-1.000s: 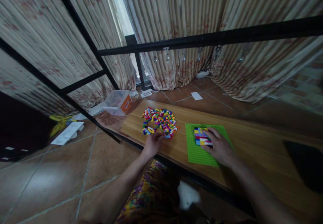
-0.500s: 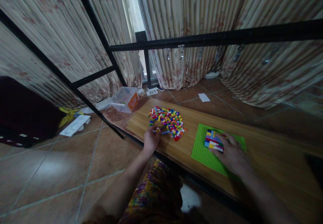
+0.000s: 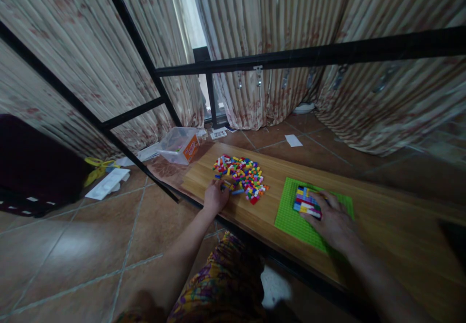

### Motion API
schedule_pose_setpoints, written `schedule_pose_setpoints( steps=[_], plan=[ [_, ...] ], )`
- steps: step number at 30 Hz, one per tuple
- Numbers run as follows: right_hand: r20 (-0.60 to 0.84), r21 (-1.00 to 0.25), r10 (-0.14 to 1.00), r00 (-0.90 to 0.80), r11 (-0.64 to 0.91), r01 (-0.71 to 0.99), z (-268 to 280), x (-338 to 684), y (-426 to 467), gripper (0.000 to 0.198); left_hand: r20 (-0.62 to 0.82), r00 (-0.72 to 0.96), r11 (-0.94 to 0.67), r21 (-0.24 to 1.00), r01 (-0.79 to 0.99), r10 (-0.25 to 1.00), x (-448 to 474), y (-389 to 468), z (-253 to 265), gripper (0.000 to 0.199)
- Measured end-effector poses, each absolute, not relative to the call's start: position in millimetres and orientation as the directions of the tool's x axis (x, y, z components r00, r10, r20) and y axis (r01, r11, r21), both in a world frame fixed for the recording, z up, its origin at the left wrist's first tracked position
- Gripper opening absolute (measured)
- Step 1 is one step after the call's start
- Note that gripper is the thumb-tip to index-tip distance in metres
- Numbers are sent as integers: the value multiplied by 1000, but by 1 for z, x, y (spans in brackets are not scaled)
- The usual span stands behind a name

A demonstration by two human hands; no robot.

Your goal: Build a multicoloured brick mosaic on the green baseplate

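My left hand (image 3: 216, 197) is at the near left edge of a pile of small coloured toy bricks (image 3: 251, 175) on the wooden board. Its fingers are curled together, and whatever is between them is too small to make out. A light blue brick (image 3: 238, 192) lies just to its right. Over on the green baseplate (image 3: 286, 213), my right hand (image 3: 333, 220) curves its fingers around the right side of a block of joined coloured bricks (image 3: 305, 200). The hand covers part of that block and of the baseplate.
A clear plastic box (image 3: 178, 145) with an orange label stands beyond the board's left end. Black metal bars (image 3: 291, 61) cross behind the board, in front of striped curtains. Papers (image 3: 293, 140) lie on the tiled floor; a dark suitcase-like object (image 3: 36, 162) is at far left.
My left hand has shifted very slightly left and down at the pile's edge. My right hand stays on the brick block. The whole view has moved a little.
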State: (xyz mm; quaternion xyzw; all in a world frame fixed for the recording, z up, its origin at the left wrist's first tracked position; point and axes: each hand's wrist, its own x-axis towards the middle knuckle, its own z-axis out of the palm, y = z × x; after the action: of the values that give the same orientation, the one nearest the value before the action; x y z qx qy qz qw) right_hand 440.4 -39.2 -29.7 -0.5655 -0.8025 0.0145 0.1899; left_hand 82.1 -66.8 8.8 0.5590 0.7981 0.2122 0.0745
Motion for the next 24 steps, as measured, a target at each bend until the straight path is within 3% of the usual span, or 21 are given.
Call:
schedule_pose_setpoints(
  steps=[8,16,24],
  plan=[
    [271,-241,922,-277,343,908,-24,438,-42,56,160,-292,187,471,862,943,78,-49,6,32],
    [255,-258,933,-256,320,911,-17,434,-45,56,77,-131,92,384,919,988,74,-22,18,31],
    [252,-280,937,-242,310,909,-11,430,-47,58,54,-132,112,278,954,990,81,-11,19,24]
  ],
)
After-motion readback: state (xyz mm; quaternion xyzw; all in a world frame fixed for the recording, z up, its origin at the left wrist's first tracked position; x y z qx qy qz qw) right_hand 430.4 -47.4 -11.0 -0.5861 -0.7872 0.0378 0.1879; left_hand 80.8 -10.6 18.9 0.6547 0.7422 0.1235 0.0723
